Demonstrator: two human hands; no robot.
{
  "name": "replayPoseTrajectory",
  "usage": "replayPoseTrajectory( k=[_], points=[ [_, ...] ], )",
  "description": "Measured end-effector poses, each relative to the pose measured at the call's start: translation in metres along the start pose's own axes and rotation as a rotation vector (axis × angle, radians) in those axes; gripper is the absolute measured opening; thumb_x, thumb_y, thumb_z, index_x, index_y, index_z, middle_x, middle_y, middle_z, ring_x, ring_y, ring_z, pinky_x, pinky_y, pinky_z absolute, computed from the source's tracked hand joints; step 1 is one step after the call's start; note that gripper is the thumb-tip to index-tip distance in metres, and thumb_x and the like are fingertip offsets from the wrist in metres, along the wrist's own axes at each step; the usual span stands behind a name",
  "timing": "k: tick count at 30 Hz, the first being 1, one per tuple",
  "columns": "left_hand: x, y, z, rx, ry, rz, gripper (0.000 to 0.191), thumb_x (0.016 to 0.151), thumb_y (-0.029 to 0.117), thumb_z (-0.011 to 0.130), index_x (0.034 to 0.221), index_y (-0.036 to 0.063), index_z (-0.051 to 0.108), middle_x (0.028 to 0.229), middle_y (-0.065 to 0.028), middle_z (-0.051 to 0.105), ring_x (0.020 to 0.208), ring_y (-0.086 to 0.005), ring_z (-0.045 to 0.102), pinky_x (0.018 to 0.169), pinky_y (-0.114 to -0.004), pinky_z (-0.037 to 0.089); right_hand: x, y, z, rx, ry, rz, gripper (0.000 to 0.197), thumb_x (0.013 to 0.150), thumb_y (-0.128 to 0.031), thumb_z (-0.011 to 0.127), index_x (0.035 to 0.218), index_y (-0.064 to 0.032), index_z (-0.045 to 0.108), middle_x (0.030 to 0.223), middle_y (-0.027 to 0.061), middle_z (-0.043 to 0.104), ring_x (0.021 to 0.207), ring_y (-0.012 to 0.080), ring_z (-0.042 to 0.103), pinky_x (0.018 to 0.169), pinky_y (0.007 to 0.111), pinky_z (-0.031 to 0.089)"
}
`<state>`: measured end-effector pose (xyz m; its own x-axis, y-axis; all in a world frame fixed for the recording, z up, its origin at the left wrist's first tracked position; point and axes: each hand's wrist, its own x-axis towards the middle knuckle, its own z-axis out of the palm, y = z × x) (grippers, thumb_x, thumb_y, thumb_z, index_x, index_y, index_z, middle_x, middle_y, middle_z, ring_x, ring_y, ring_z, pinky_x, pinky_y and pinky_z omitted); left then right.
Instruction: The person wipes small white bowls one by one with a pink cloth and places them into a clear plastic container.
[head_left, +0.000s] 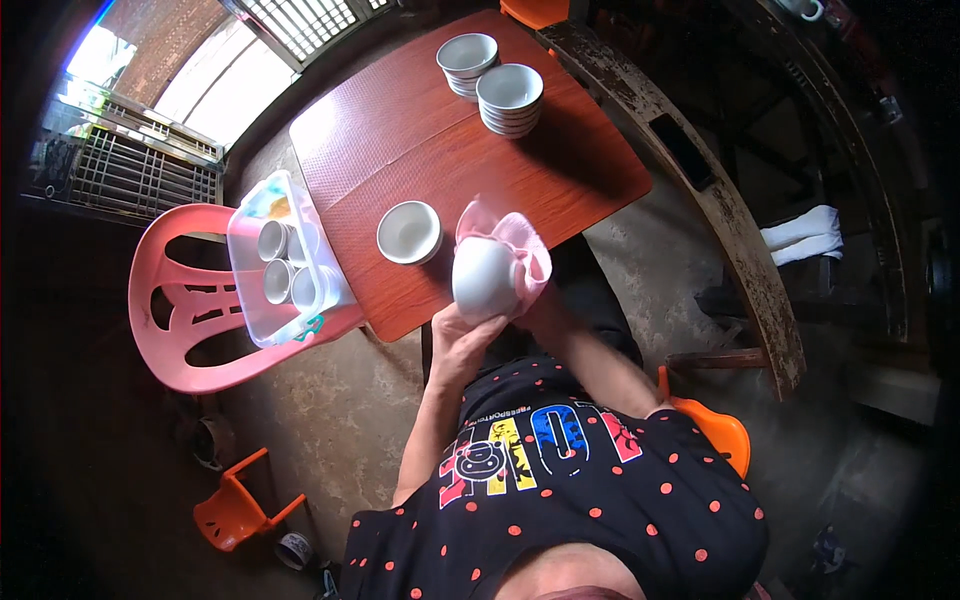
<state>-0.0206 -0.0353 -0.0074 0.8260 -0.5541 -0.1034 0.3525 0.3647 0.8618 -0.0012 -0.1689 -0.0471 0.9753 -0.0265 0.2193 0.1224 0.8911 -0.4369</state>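
My left hand (463, 337) grips a white bowl (484, 277) by its lower edge, tilted above the near edge of the reddish-brown table. A pink cloth (531, 259) is wrapped over the bowl's right and far sides. Behind the bowl and cloth my right hand (536, 311) is mostly hidden; its fingers do not show. One white bowl (409, 232) stands upright on the table just left of the held one. Two stacks of white bowls, a farther stack (466, 56) and a nearer stack (510, 97), stand side by side at the table's far right.
Left of the table (420, 300), a clear plastic bin (251, 300) holding several white cups or bowls rests on a pink plastic chair (157, 337). A worn wooden bench (739, 247) with a dark phone (681, 151) on it curves along the right. Orange chairs stand nearby.
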Motion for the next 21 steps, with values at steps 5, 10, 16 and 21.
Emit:
replayPoseTrajectory(
  k=[5,10,16,21],
  points=[
    [0.006,0.021,0.002,0.074,-0.041,-0.161,0.038,0.077,0.007,0.071,0.110,-0.0062,0.058,0.103,-0.0096,0.064,0.090,-0.0158,0.062,0.083,-0.028,0.049,0.015,-0.048,0.023,-0.494,-0.159,0.077,0.047,0.092,-0.040,0.047,0.113,0.0011,0.058,0.112,0.0127,0.061,0.104,0.0231,0.058,0.091,0.036,0.045],
    [0.013,0.008,-0.012,-0.978,0.083,-0.213,0.040,0.094,0.025,0.050,0.126,0.0032,0.047,0.124,-0.0134,0.054,0.111,-0.0282,0.055,0.096,-0.042,0.045,0.007,-0.050,0.059,-1.741,-0.186,-0.514,0.037,0.078,-0.038,0.064,0.108,-0.0169,0.065,0.120,0.0105,0.057,0.120,0.0298,0.048,0.100,0.054,0.032],
    [0.020,-0.009,-0.018,-1.480,-0.110,-0.186,0.043,0.091,0.024,0.054,0.128,0.0032,0.046,0.126,-0.0148,0.052,0.114,-0.0281,0.052,0.099,-0.043,0.043,-0.007,-0.031,0.035,-1.856,-0.244,-0.786,0.034,0.086,-0.042,0.057,0.116,-0.0255,0.060,0.127,0.0028,0.053,0.125,0.0307,0.041,0.109,0.056,0.006],
    [0.021,0.005,-0.017,-1.013,0.043,-0.085,0.048,0.092,0.028,0.052,0.132,0.0044,0.041,0.131,-0.0180,0.048,0.121,-0.0326,0.046,0.105,-0.048,0.036,-0.013,-0.026,0.022,-0.390,0.401,-0.060,0.040,0.092,-0.031,0.052,0.121,-0.0029,0.052,0.116,0.0092,0.056,0.111,0.0199,0.050,0.095,0.033,0.040]
  ],
)
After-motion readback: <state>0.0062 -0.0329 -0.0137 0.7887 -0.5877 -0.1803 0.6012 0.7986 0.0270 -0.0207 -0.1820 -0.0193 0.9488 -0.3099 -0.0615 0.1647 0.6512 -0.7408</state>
